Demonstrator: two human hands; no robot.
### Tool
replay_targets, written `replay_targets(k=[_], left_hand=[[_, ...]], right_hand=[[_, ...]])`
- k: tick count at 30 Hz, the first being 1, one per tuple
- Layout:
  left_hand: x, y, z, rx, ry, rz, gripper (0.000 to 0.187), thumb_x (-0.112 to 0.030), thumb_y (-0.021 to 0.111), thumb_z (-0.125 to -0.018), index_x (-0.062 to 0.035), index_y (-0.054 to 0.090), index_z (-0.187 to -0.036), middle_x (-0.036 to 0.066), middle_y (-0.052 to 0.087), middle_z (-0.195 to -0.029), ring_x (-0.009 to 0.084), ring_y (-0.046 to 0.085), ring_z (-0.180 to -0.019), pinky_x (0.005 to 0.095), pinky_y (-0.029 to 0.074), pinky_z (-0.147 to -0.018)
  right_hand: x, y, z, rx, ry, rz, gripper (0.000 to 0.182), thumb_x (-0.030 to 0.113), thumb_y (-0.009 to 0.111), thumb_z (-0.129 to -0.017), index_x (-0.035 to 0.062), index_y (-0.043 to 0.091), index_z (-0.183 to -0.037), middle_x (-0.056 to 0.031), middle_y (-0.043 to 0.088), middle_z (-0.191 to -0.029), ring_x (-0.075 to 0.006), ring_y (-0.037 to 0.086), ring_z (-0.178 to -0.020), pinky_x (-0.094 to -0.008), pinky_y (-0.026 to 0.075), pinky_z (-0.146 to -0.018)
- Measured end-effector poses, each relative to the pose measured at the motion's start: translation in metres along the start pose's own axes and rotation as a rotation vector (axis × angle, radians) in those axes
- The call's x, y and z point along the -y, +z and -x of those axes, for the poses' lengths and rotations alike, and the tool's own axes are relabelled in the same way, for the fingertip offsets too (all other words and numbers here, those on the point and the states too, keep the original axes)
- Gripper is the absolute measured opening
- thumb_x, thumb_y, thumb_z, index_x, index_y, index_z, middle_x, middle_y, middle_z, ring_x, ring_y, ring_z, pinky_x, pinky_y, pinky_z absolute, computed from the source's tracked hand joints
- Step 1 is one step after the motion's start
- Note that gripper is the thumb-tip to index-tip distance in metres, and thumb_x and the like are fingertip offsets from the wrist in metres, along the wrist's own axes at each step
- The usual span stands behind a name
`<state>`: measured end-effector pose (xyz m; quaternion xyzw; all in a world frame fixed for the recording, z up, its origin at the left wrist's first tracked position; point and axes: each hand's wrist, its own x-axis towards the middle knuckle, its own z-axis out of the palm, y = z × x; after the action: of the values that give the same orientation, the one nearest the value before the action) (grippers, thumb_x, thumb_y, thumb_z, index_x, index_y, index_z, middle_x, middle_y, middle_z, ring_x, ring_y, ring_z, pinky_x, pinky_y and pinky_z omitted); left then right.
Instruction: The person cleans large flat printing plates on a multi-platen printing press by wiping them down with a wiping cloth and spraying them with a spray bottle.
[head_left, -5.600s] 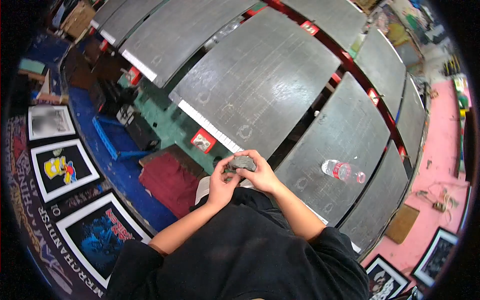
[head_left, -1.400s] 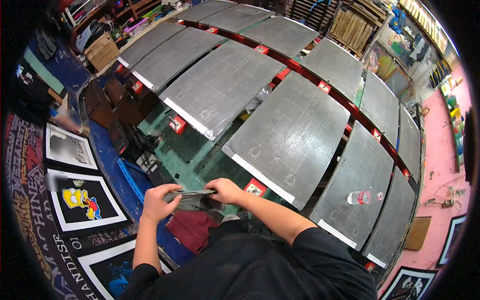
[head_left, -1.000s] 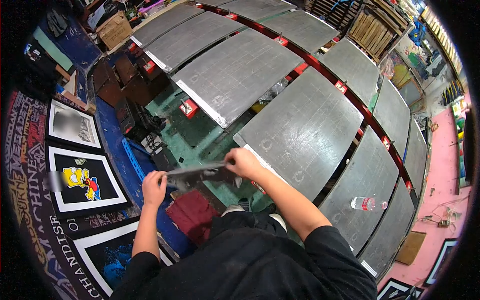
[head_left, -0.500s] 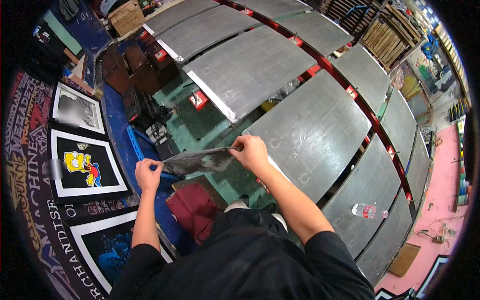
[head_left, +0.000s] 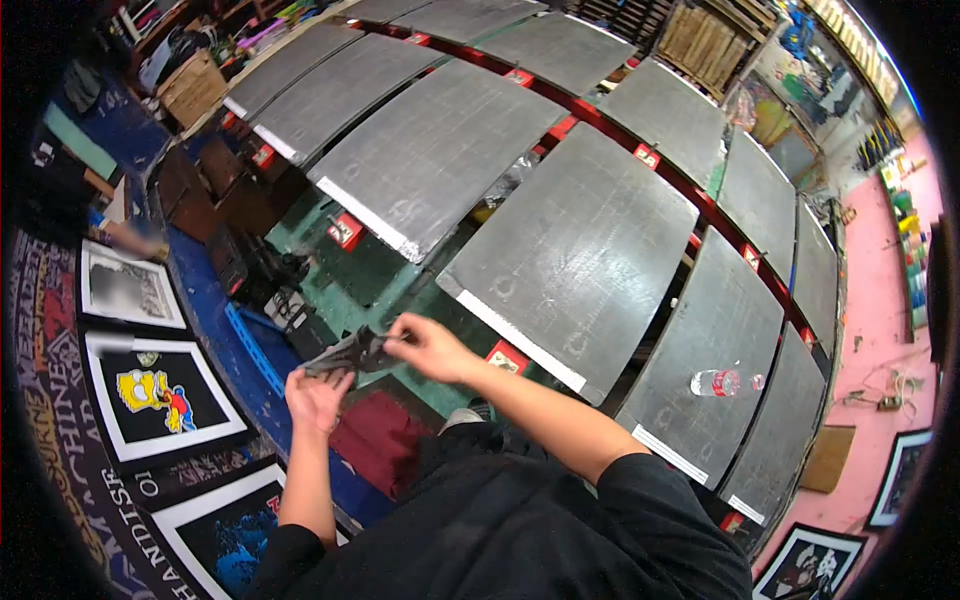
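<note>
A thin, crumpled dark grey sheet (head_left: 345,354), cloth or film, hangs between my two hands above the floor. My left hand (head_left: 316,398) is turned palm up with its fingers curled under the left end of the sheet. At the other end, my right hand (head_left: 430,348) pinches the sheet between thumb and fingertips. Just below the hands lies a folded maroon cloth (head_left: 378,440). Right of my right hand is the near edge of a grey flat panel (head_left: 580,240) with a white strip along it.
Rows of grey panels (head_left: 440,140) sit on red supports (head_left: 345,230). A plastic bottle (head_left: 715,382) lies on a right-hand panel. Framed prints (head_left: 160,395) stand at left, beside a blue ledge (head_left: 205,290). A cardboard box (head_left: 194,88) is at the far left.
The sheet was stretched between both hands and is now bunched. My hands have come closer together and lower, and my left palm has turned up. The view has shifted.
</note>
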<state>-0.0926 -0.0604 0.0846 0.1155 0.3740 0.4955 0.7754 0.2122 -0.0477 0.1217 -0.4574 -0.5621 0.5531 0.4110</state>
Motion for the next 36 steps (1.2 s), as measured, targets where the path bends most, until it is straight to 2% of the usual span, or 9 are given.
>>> replay_targets(k=[5, 10, 12, 14, 15, 19, 24, 31, 36], left_hand=[[0.057, 0.092, 0.010, -0.152, -0.045, 0.023, 0.050, -0.045, 0.061, -0.097, -0.0033, 0.062, -0.125, 0.015, 0.068, -0.123, 0.0283, 0.066, -0.109, 0.0426, 0.055, -0.094], [0.083, 0.162, 0.009, 0.000, 0.116, -0.045, 0.026, -0.013, 0.053, -0.103, -0.0050, 0.059, -0.127, 0.012, 0.066, -0.126, 0.0251, 0.065, -0.115, 0.0426, 0.052, -0.097], [0.095, 0.175, 0.005, 0.115, 0.045, -0.008, 0.033, -0.005, 0.049, -0.103, -0.0089, 0.054, -0.135, 0.008, 0.062, -0.134, 0.0246, 0.060, -0.125, 0.0455, 0.048, -0.108], [0.112, 0.211, 0.011, 0.227, -0.044, -0.028, 0.032, -0.003, 0.048, -0.103, -0.0099, 0.055, -0.134, 0.008, 0.063, -0.132, 0.0243, 0.060, -0.123, 0.0455, 0.048, -0.107], [0.124, 0.221, 0.008, 0.300, -0.073, -0.019, 0.032, -0.002, 0.048, -0.103, -0.0105, 0.055, -0.134, 0.007, 0.064, -0.131, 0.0239, 0.061, -0.123, 0.0445, 0.048, -0.107], [0.157, 0.263, -0.003, 0.307, -0.117, -0.126, 0.028, -0.004, 0.054, -0.103, -0.0081, 0.055, -0.131, 0.006, 0.065, -0.127, 0.0220, 0.063, -0.117, 0.0406, 0.050, -0.103], [0.187, 0.287, -0.018, 0.692, 0.663, -1.581, 0.029, -0.018, 0.076, -0.088, -0.0027, 0.064, -0.110, 0.014, 0.064, -0.128, 0.0320, 0.053, -0.126, 0.0465, 0.044, -0.107], [0.224, 0.307, -0.029, 0.677, 0.511, -1.634, 0.039, -0.020, 0.073, -0.087, -0.0075, 0.071, -0.124, 0.021, 0.041, -0.155, 0.0388, 0.043, -0.138, 0.0478, 0.038, -0.114], [0.242, 0.214, -0.031, -0.103, 0.662, -1.359, 0.028, -0.005, 0.061, -0.094, -0.0048, 0.052, -0.120, 0.012, 0.045, -0.127, 0.0228, 0.050, -0.107, 0.0354, 0.045, -0.090]], right_hand=[[0.061, 0.005, 0.029, 0.351, -0.157, 0.184, 0.028, 0.020, 0.070, -0.090, 0.0032, 0.066, -0.112, -0.0166, 0.072, -0.102, -0.0328, 0.072, -0.096, -0.0426, 0.056, -0.085], [0.057, -0.051, 0.064, -0.284, -0.426, 0.313, 0.033, 0.023, 0.079, -0.084, 0.0061, 0.070, -0.111, -0.0145, 0.069, -0.109, -0.0348, 0.067, -0.104, -0.0428, 0.054, -0.091], [0.033, -0.083, 0.082, -0.383, -0.321, 0.409, 0.065, 0.029, 0.081, -0.086, 0.0110, 0.053, -0.143, -0.0147, 0.056, -0.140, -0.0287, 0.065, -0.113, -0.0397, 0.053, -0.092], [0.012, -0.101, 0.104, -0.127, 0.204, -0.322, 0.083, 0.032, 0.077, -0.092, 0.0078, 0.034, -0.159, -0.0101, 0.047, -0.155, -0.0280, 0.052, -0.135, -0.0433, 0.042, -0.112], [-0.041, -0.101, 0.104, -0.054, 0.064, -0.548, 0.078, 0.032, 0.070, -0.098, 0.0203, 0.029, -0.163, -0.0053, 0.039, -0.160, -0.0171, 0.055, -0.127, -0.0345, 0.045, -0.105], [-0.060, -0.101, 0.144, -0.227, 0.144, -1.141, 0.067, 0.028, 0.066, -0.097, 0.0182, 0.040, -0.158, -0.0045, 0.051, -0.154, -0.0217, 0.054, -0.133, -0.0442, 0.041, -0.114], [-0.046, -0.139, 0.178, -0.189, -0.062, -1.510, 0.053, 0.033, 0.060, -0.097, 0.0058, 0.057, -0.143, -0.0104, 0.063, -0.142, -0.0306, 0.058, -0.131, -0.0514, 0.041, -0.115], [-0.043, -0.258, 0.175, -0.578, 0.289, -0.866, 0.031, 0.004, 0.068, -0.093, -0.0003, 0.062, -0.123, -0.0113, 0.073, -0.110, -0.0252, 0.071, -0.095, -0.0409, 0.058, -0.084], [-0.092, -0.470, 0.144, -1.425, 0.128, 0.166, 0.052, 0.012, 0.077, -0.080, 0.0015, 0.061, -0.129, -0.0120, 0.071, -0.115, -0.0260, 0.067, -0.103, -0.0395, 0.053, -0.093]])
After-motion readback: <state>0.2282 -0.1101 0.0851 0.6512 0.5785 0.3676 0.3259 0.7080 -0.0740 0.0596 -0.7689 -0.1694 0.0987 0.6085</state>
